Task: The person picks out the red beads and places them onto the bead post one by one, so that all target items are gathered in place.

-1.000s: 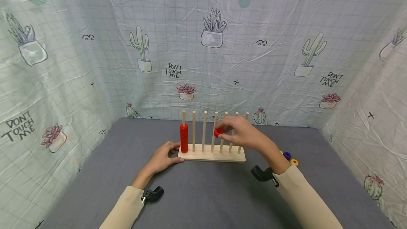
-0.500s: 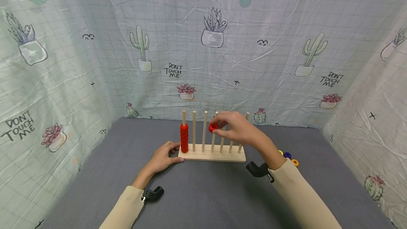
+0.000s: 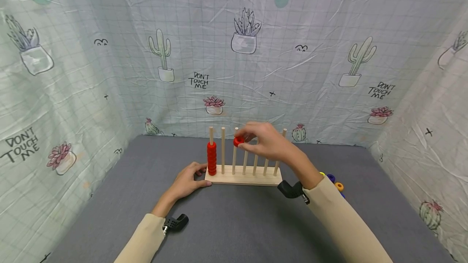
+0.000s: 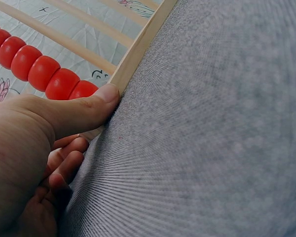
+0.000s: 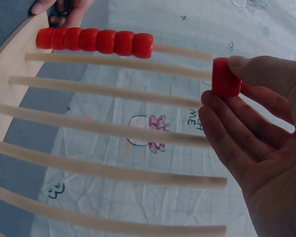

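A wooden bead rack (image 3: pixel 248 179) with a row of upright pegs stands on the table. Red beads (image 3: pixel 211 158) are stacked on its leftmost peg, and the peg's top sticks out bare above them. My left hand (image 3: pixel 188 181) grips the rack's left end, its thumb (image 4: pixel 96 106) on the front edge and its fingers partly hidden around the side. Between thumb and fingertips, my right hand (image 3: pixel 268 143) pinches one red bead (image 5: pixel 225 77), held up near the tops of the pegs. The other pegs that show carry no beads.
Beyond the right forearm lie several loose beads, among them a purple one (image 3: pixel 331 177) and an orange one (image 3: pixel 339 186), partly hidden by the sleeve. A patterned cloth (image 3: pixel 270 72) hangs behind and beside the grey table (image 3: pixel 234 226).
My right hand has moved left and slightly up with the red bead, passing along the pegs toward the left. The left hand and the rack have stayed in place.
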Available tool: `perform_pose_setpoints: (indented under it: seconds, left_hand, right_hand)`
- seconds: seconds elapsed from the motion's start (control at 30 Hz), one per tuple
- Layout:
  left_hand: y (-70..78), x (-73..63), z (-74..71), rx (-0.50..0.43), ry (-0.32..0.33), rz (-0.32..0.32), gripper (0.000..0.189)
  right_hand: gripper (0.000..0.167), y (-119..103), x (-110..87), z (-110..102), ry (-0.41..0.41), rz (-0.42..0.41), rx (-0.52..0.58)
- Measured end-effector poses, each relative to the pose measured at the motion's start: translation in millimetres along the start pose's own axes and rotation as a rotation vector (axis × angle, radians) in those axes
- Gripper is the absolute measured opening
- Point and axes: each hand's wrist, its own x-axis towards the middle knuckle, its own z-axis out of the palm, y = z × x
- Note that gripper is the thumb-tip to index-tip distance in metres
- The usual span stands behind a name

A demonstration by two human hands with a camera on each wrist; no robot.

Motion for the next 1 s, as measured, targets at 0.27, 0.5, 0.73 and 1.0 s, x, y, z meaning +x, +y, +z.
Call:
perform_pose_setpoints:
  seconds: [0.27,0.5,0.73,1.0]
  left_hand:
    - [0.4,0.2,1.8,-0.005,0.006,-0.005,0.071]
    - [-0.4,0.1,1.1,-0.011,0.009,-0.005,0.072]
    - [-0.3,-0.6,0.3,-0.004,0.008,-0.002,0.072]
    - [-0.7,-0.2,-0.4,-0.007,0.008,-0.004,0.072]
  right_hand:
    - [0.023,-4.8,9.0,-1.1,0.007,0.005,-0.002]
    - [0.022,-8.8,17.4,-2.1,0.011,-0.032,-0.009]
    - [0.024,-11.6,24.9,-3.2,0.027,-0.051,0.006]
    - [0.023,-16.4,33.9,-6.0,0.051,-0.065,0.037]
